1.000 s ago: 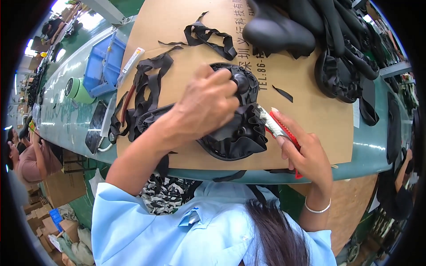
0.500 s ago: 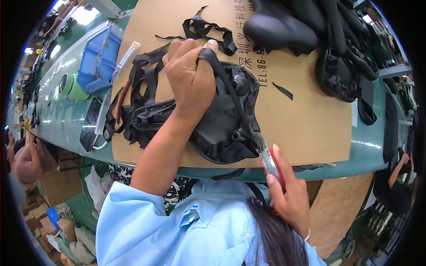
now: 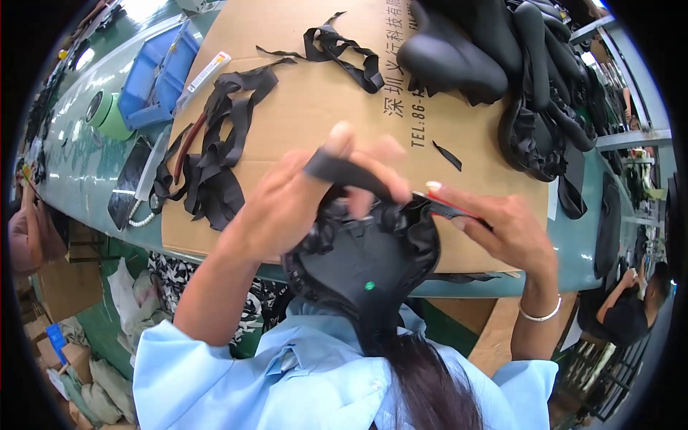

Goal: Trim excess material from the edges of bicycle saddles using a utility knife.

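Observation:
A black bicycle saddle lies underside up at the near edge of the cardboard, its narrow end toward me and a small green dot on its shell. My left hand, partly smeared by motion, grips a black trim strip between thumb and fingers, pulled up at the saddle's far edge. In my right hand is a red-and-grey utility knife. Its tip is at the saddle's far right edge, where the strip ends; the exact contact is hidden.
Loose black strips lie on the cardboard sheet to the left, with more strips farther back. Several black saddles are heaped at far right. A blue bin, green container and dark phone-like slab stand left.
The saddle has turned, its narrow end now toward me. My left hand has come down nearer, still on the strip. My right hand with the knife has moved up and away from me.

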`<state>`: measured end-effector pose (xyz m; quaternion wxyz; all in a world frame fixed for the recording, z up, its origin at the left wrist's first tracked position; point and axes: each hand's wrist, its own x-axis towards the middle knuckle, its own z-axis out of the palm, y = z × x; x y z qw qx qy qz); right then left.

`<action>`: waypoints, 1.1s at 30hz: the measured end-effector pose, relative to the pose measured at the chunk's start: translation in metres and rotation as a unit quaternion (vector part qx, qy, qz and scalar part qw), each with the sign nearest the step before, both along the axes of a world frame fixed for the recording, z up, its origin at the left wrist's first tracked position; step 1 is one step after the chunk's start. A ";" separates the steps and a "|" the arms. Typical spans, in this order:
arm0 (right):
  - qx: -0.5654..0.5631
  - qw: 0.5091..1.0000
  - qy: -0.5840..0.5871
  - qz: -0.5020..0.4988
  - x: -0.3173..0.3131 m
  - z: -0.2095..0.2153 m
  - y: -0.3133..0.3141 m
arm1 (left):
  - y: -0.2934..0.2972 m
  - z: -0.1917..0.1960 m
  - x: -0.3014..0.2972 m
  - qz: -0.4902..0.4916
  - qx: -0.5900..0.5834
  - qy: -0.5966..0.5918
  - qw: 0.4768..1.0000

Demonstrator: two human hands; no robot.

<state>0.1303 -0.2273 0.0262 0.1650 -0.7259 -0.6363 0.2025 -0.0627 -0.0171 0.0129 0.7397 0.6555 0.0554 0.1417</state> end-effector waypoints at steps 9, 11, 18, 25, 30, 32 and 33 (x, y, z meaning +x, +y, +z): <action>-0.040 0.986 -0.064 -0.146 -0.082 0.015 -0.053 | 0.052 0.038 0.069 0.002 -0.289 -0.251 0.924; -0.083 0.977 -0.038 -0.193 -0.100 0.018 -0.058 | 0.058 0.053 0.070 -0.097 -0.329 -0.367 0.865; -0.035 0.936 0.082 -0.342 -0.155 -0.017 -0.090 | 0.073 0.081 -0.004 0.508 0.460 -0.209 0.698; 0.217 0.833 0.303 -0.409 -0.106 -0.063 -0.018 | 0.024 -0.029 0.014 0.247 0.595 0.090 0.760; 0.288 0.821 0.342 -0.356 -0.072 -0.024 0.023 | 0.031 -0.023 0.004 -0.148 0.027 0.204 0.967; 0.351 0.776 0.351 -0.388 -0.047 -0.019 0.017 | 0.068 -0.019 0.012 -0.041 0.141 0.256 0.956; 0.430 0.739 0.281 -0.435 -0.036 -0.011 0.012 | 0.085 0.000 0.034 0.038 0.147 0.242 0.958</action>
